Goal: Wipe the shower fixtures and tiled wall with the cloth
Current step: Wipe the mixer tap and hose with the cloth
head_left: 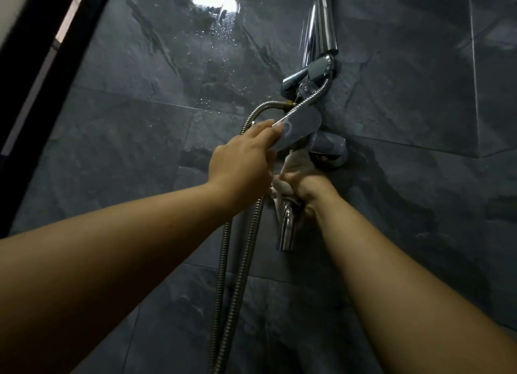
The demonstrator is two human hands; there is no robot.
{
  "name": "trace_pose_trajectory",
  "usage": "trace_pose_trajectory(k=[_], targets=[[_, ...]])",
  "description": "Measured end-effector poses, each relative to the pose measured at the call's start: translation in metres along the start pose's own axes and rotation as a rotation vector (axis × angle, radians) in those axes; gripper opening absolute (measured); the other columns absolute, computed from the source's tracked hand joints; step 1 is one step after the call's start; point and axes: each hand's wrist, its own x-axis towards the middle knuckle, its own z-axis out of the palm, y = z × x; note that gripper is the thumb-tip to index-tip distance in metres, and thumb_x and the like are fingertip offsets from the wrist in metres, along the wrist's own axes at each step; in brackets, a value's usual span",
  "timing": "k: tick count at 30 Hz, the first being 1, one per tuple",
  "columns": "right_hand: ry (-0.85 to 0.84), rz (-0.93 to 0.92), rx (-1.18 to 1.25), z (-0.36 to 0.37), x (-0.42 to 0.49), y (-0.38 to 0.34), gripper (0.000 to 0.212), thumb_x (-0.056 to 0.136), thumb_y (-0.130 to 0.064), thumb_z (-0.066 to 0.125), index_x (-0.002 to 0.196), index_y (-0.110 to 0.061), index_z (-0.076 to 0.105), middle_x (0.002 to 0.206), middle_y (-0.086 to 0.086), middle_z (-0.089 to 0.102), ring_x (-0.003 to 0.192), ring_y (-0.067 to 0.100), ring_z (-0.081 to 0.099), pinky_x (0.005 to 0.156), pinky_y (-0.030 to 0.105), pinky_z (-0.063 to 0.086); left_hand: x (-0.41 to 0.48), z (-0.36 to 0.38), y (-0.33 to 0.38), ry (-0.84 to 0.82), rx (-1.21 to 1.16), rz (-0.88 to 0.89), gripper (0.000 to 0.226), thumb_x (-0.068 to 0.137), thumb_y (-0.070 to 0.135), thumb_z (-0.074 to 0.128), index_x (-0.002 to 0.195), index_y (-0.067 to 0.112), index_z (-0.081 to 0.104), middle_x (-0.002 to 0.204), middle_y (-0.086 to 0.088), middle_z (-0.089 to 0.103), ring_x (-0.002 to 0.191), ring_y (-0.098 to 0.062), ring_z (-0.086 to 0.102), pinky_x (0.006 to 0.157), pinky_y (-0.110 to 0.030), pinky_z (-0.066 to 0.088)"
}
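A chrome mixer tap is fixed to the dark grey tiled wall (126,149). My left hand (240,161) grips the end of its flat lever handle (300,130). Below the lever, my right hand (300,187) is closed around a pale cloth (293,161), pressed against the top of the chrome spout (286,231) and under the tap body (328,148). The cloth is mostly hidden by my fingers.
A chrome riser pipe (321,21) runs up from a diverter (310,75). A ribbed metal hose (237,261) loops from a brass fitting down past my left wrist. Water droplets speckle the upper tiles. A black door frame (53,60) slants at the left.
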Motion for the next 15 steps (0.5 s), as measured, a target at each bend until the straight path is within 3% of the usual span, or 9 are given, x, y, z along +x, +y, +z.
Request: trace_pose_trajectory(k=[2, 4, 6, 9, 11, 13, 15], targets=[[-0.040, 0.084, -0.048, 0.000, -0.011, 0.000, 0.011, 0.088, -0.017, 0.062, 0.080, -0.015, 0.055, 0.077, 0.005, 0.057, 0.064, 0.016, 0.057, 0.052, 0.019, 0.051, 0.001, 0.004, 0.000, 0.000, -0.034, -0.031, 0.047, 0.095, 0.021, 0.044, 0.141, 0.030, 0.036, 0.149, 0.010, 0.034, 0.125, -0.023, 0.046, 0.095, -0.046, 0.044], [-0.065, 0.119, -0.021, -0.002, -0.025, 0.000, 0.016, 0.092, -0.018, 0.055, 0.078, -0.011, 0.053, 0.068, 0.005, 0.053, 0.046, 0.015, 0.056, 0.029, 0.012, 0.038, -0.001, 0.005, 0.003, -0.004, -0.041, -0.031, 0.047, 0.095, 0.020, 0.043, 0.141, 0.030, 0.036, 0.149, 0.009, 0.034, 0.126, -0.023, 0.045, 0.094, -0.048, 0.044], [-0.070, 0.117, -0.007, -0.006, -0.036, 0.003, 0.015, 0.092, -0.016, 0.054, 0.080, -0.009, 0.055, 0.067, 0.006, 0.055, 0.034, 0.010, 0.055, 0.027, 0.012, 0.035, -0.002, 0.004, 0.004, -0.015, -0.051, -0.044, 0.048, 0.095, 0.020, 0.043, 0.142, 0.029, 0.035, 0.150, 0.008, 0.032, 0.127, -0.024, 0.045, 0.094, -0.049, 0.044], [-0.012, 0.062, -0.137, -0.003, -0.043, 0.011, 0.011, 0.086, -0.019, 0.063, 0.087, -0.008, 0.060, 0.075, 0.007, 0.061, 0.054, 0.013, 0.056, 0.037, 0.016, 0.040, -0.004, 0.004, 0.006, -0.024, -0.056, -0.045, 0.052, 0.093, 0.017, 0.045, 0.143, 0.026, 0.034, 0.151, 0.007, 0.030, 0.127, -0.025, 0.044, 0.095, -0.049, 0.044], [0.057, 0.011, -0.253, 0.003, -0.044, 0.017, 0.033, 0.080, -0.024, 0.069, 0.105, -0.006, 0.056, 0.083, 0.007, 0.060, 0.061, 0.014, 0.054, 0.032, 0.012, 0.037, -0.003, 0.005, 0.007, -0.003, -0.051, -0.042, 0.049, 0.095, 0.017, 0.043, 0.142, 0.026, 0.035, 0.151, 0.006, 0.031, 0.125, -0.026, 0.045, 0.094, -0.048, 0.044], [0.143, -0.098, -0.341, 0.009, -0.047, 0.030, 0.054, 0.072, -0.027, 0.073, 0.115, -0.007, 0.047, 0.102, 0.011, 0.062, 0.078, 0.022, 0.062, 0.051, 0.023, 0.055, -0.004, 0.006, 0.007, 0.018, -0.049, -0.037, 0.047, 0.095, 0.016, 0.042, 0.141, 0.025, 0.037, 0.150, 0.006, 0.033, 0.124, -0.027, 0.047, 0.094, -0.048, 0.044], [0.220, -0.228, -0.436, 0.012, -0.063, 0.042, 0.059, 0.072, -0.025, 0.074, 0.117, -0.009, 0.039, 0.110, 0.012, 0.059, 0.094, 0.030, 0.061, 0.076, 0.042, 0.056, -0.005, 0.005, 0.007, 0.014, -0.049, -0.045, 0.048, 0.094, 0.015, 0.042, 0.141, 0.023, 0.038, 0.150, 0.005, 0.034, 0.124, -0.028, 0.047, 0.094, -0.048, 0.044]])
